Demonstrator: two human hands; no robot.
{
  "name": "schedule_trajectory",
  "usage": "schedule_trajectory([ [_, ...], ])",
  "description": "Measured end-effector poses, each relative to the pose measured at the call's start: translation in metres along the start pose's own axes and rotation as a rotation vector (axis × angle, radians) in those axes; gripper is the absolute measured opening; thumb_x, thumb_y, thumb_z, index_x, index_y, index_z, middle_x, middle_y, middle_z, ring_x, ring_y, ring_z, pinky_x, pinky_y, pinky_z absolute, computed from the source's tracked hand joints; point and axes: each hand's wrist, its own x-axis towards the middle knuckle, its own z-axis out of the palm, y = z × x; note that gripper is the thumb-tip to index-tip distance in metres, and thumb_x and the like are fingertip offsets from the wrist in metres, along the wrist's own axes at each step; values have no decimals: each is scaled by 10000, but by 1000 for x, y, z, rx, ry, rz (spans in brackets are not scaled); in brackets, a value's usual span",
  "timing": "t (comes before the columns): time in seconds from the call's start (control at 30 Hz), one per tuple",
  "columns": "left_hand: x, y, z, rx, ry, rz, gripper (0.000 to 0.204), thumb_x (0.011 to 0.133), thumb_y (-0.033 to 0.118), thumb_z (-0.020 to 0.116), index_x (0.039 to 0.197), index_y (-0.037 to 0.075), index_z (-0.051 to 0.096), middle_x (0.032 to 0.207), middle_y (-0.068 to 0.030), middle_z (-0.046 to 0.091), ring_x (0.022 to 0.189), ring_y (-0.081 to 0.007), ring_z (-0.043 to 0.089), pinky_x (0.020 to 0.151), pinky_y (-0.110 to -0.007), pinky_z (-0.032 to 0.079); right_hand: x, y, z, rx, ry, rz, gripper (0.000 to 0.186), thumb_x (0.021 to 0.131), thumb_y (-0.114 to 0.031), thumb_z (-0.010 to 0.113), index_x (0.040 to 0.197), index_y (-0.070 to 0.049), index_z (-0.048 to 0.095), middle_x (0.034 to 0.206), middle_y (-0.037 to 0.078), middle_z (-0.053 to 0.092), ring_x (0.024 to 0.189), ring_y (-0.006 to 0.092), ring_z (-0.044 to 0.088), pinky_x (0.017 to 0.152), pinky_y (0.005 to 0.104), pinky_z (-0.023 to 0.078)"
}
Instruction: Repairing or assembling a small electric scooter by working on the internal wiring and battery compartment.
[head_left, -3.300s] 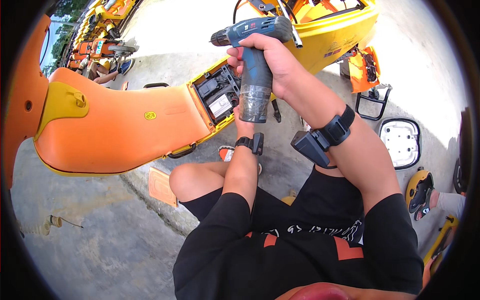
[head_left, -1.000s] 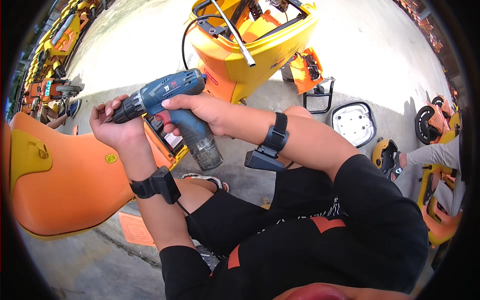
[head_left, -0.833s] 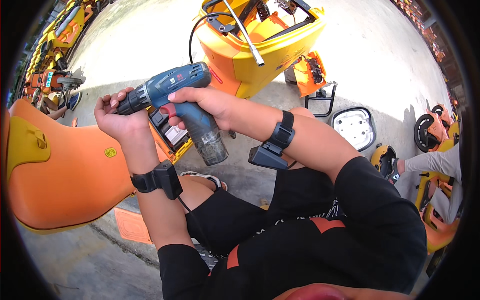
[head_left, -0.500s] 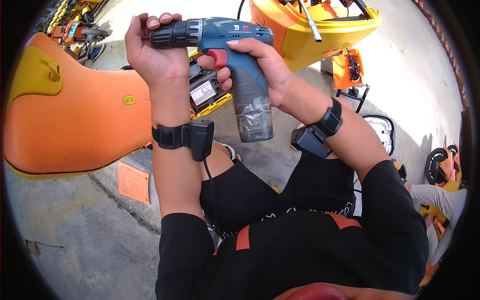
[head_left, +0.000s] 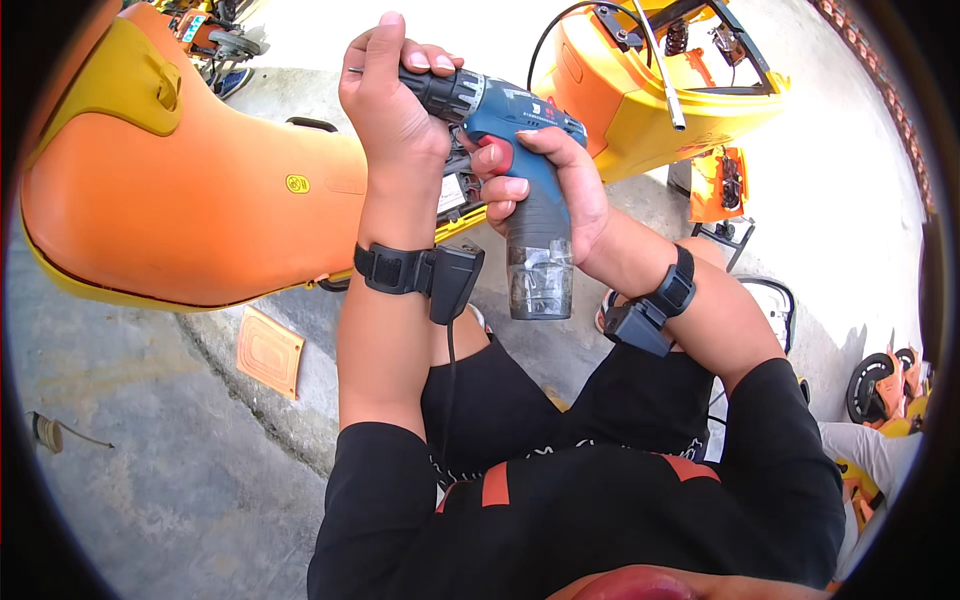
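Fingers of the left hand [head_left: 400, 115], earlier lower and behind the blue pistol-shaped cordless drill [head_left: 535, 165], now curl over its black ridged chuck [head_left: 432, 92]. The right hand's [head_left: 575, 190] fingers clamp its grip [head_left: 540, 222], beyond black cloth shorts [head_left: 640, 395]. Clear tape [head_left: 545, 268] wraps its base. The left hand hides most of the bit [head_left: 355, 70].

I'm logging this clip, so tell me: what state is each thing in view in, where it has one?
Cordless drill: held, chuck toward the left, bit fitted.
Left hand: fingers curled around the chuck.
Right hand: closed on the drill's grip.
Red trigger: finger at it; pressed or not, unclear.
Yellow-orange body shell: open at the top.
Orange panel: lying on the ground.
Black straps: fastened.
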Motion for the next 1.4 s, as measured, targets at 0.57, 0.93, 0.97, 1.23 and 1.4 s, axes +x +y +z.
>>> schedule_trajectory([
  [0.57,10,-16,-11,311,273,-85,264,996,250,417,987,1,506,721,-78,524,650,-238,572,675,-402,519,5,6,-4,70,168,-58,264,848,-279,577,963,-42,577,838,35,634,643,138,572,638,296,505],
  [0.93,89,56,-170,445,-8,-162,242,1026,175,369,1053,-18,511,773,-52,510,768,-182,533,786,-337,471,14,6,-4,-72,243,-199,207,851,-207,573,909,-10,548,773,102,638,597,212,613,581,368,525],
  [0.97,89,55,-174,420,-93,-292,208,1008,158,461,1094,-26,505,747,-10,463,687,-128,475,674,-277,445,13,3,-3,-134,266,-258,194,845,-175,584,912,4,549,757,104,625,599,214,616,572,372,529],
  [1.23,-46,4,-81,636,-55,-918,405,1032,357,420,1256,24,475,1085,-78,596,1016,-162,581,874,-335,481,-14,-11,1,-589,517,-470,383,758,-180,663,1061,27,556,937,170,634,837,295,648,736,426,523],
  [1.4,-105,-11,-85,624,-76,-859,460,999,386,460,1251,2,473,1144,-104,563,1025,-167,562,938,-327,430,-2,2,-15,-975,570,-559,514,769,-335,683,1110,6,503,984,209,650,967,363,639,847,435,479],
])
